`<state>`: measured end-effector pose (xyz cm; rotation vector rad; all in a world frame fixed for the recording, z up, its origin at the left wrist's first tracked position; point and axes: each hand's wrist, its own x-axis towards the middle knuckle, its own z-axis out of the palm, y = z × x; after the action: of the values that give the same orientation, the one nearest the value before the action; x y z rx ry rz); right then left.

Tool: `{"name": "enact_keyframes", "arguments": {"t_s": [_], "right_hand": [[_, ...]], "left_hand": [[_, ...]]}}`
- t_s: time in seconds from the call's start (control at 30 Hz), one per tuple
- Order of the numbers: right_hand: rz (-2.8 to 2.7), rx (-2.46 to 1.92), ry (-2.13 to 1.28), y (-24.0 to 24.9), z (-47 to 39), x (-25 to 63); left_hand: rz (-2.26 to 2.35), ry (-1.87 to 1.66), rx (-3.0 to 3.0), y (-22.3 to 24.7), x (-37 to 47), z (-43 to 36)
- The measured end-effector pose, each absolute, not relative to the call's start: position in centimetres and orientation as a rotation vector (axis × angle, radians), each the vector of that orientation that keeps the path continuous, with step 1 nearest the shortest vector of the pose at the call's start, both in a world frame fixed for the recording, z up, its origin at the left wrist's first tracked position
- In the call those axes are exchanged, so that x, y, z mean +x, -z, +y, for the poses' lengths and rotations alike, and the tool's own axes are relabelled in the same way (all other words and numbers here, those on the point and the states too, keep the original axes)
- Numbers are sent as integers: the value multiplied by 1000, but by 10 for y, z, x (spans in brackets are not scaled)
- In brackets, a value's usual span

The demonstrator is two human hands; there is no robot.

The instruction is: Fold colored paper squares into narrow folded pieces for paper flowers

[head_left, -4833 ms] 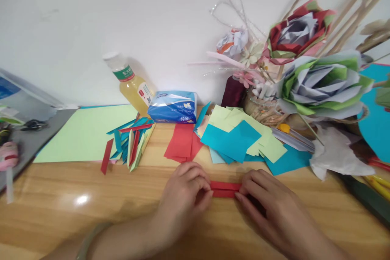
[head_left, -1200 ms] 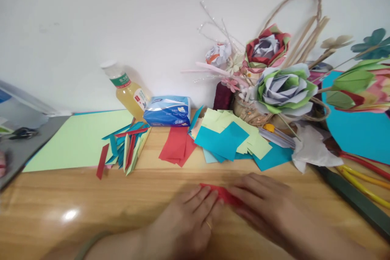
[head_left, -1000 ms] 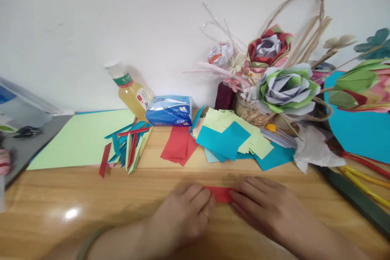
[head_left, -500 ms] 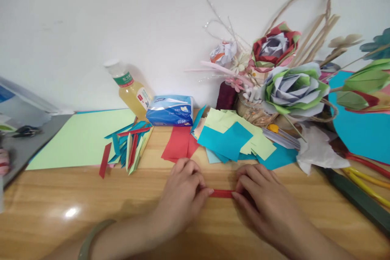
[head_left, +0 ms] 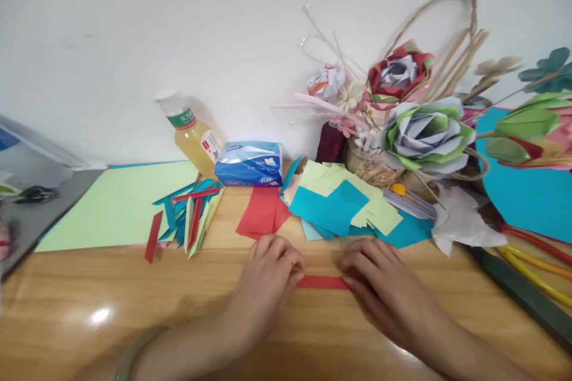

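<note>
1. From the head view, with the red paper strip point(head_left: 323, 281) as the clock's centre: one strip, lying low on the desk point(head_left: 134, 315), stretched between two hands!
2. Left hand point(head_left: 273, 271), at nine o'clock: fingers curled nearly closed, thumb and fingertips gripping the strip's near end.
3. Right hand point(head_left: 378, 271), at three: rounded over just the same, fingertips and thumb pinching the opposite end.
4. Out at ten, a heap of folded strips point(head_left: 181, 220) in teal, red and pale green, too tangled to count.
5. Between ten and eleven, red sheets point(head_left: 257, 214), at least two, overlapping; beyond them, one bottle point(head_left: 196, 146).
6. At eleven, one blue tissue pack point(head_left: 249, 165).
7. Straight up at twelve, teal and pale-green sheets point(head_left: 333, 205), many, overlapping.
8. And three big paper flowers: two point(head_left: 426, 134) around one o'clock, the third point(head_left: 529, 131) at two!
</note>
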<state>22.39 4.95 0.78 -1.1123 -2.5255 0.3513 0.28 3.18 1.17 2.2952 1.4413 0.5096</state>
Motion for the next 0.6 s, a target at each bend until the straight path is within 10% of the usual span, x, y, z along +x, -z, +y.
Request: {"name": "enact_keyframes", "arguments": {"t_s": [0.6], "right_hand": [[-2457, -874, -274, -10, 44, 216]], "left_hand": [[1188, -922, 2481, -5, 8, 30]]}}
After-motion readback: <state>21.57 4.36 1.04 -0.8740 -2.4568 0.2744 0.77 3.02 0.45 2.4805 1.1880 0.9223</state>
